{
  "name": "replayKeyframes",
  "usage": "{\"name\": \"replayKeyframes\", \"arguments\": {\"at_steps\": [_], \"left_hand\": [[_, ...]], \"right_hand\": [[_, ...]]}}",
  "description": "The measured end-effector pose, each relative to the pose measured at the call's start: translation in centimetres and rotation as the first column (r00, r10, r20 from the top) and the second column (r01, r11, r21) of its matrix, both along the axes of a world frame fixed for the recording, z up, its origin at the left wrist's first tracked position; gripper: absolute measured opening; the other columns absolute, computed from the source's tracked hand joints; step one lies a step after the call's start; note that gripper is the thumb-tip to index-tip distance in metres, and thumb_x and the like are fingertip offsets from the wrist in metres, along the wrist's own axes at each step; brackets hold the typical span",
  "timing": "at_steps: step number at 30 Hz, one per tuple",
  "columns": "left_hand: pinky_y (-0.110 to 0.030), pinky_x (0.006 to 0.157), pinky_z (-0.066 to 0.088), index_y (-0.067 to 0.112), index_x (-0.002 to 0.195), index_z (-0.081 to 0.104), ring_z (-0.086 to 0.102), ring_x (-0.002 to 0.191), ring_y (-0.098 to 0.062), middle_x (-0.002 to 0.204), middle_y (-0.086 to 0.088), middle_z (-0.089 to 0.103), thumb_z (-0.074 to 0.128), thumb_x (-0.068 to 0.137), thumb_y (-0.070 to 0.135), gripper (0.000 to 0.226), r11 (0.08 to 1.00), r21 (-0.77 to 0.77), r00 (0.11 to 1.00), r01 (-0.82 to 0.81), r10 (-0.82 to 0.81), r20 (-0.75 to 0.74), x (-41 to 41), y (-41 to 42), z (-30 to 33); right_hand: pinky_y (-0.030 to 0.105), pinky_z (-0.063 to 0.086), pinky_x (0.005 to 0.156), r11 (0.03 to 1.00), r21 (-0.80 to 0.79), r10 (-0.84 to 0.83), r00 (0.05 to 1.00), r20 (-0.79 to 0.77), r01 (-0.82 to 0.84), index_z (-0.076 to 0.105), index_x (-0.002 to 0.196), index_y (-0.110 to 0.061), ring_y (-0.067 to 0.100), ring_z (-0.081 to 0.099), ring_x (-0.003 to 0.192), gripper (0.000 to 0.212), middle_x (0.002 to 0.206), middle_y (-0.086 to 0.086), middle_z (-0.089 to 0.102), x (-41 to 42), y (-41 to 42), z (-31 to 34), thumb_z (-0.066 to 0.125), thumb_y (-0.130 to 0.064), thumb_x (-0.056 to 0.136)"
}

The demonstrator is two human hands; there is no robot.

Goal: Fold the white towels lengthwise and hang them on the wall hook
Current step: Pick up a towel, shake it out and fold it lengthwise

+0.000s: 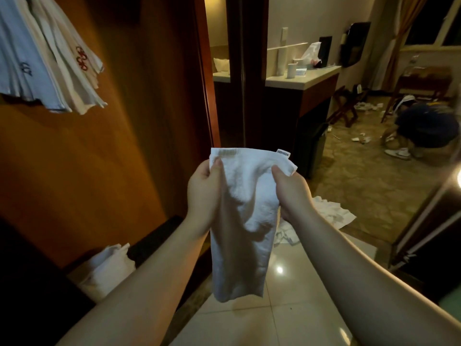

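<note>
We have several towels (50, 61) hanging already; our left hand (203, 187) and right hand (290, 188) pinch another white towel (243, 221), apparently folded lengthwise, unhung.

No text can be read — the white towel's (239, 221) corner tag (283, 154) bears print too small to make out.

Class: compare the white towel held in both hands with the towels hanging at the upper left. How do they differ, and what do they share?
The held towel is gripped by the left hand and the right hand; the hanging towels hang untouched. The held towel shows no embroidery; the hanging towels bear red and dark marks. Both are pale cloth hanging in long narrow shapes.
</note>
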State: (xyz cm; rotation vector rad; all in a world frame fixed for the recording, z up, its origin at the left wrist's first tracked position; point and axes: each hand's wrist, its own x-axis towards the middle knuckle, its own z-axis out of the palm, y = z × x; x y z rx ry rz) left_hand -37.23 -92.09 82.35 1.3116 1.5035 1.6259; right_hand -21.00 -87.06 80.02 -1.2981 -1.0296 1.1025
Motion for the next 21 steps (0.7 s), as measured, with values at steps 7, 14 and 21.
{"name": "replayKeyframes", "arguments": {"at_steps": [7, 14, 21], "left_hand": [[-0.044, 0.070, 0.060, 0.041, 0.098, 0.071, 0.070, 0.082, -0.013, 0.088, 0.005, 0.072, 0.048, 0.099, 0.053, 0.026, 0.997, 0.036, 0.996, 0.070, -0.068, -0.055, 2.8, -2.0, -1.6], [-0.034, 0.077, 0.060, 0.054, 0.090, 0.069, 0.070, 0.084, -0.002, 0.088, 0.011, 0.074, 0.051, 0.102, 0.040, 0.026, 0.986, -0.044, 0.984, 0.161, -0.164, -0.069, 3.8, -3.0, -1.3], [-0.009, 0.076, 0.047, 0.035, 0.148, 0.046, 0.059, 0.093, 0.015, 0.110, 0.021, 0.067, 0.047, 0.103, 0.041, 0.045, 0.972, -0.098, 0.951, 0.214, -0.231, -0.208, 4.0, -2.5, -0.8]], "right_hand": [[0.016, 0.048, 0.050, 0.982, 0.125, 0.093, 0.944, 0.315, -0.139, 0.063, 0.081, -0.033, -0.007, 0.065, 0.064, 0.032, 0.075, -0.018, 0.071, -1.5, -2.6, -0.4, 0.047, -0.053, 0.099], [0.046, 0.056, 0.093, 0.954, 0.030, 0.299, 0.949, -0.105, -0.297, 0.072, 0.109, -0.019, 0.018, 0.075, 0.091, 0.043, 0.094, 0.003, 0.079, -1.3, -3.0, 0.1, 0.052, -0.049, 0.087], [0.046, 0.045, 0.109, 0.902, 0.000, 0.432, 0.901, -0.043, -0.433, 0.068, 0.125, -0.022, 0.018, 0.068, 0.114, 0.082, 0.117, 0.010, 0.074, -1.2, -3.3, 1.7, 0.049, -0.077, 0.068]]}}
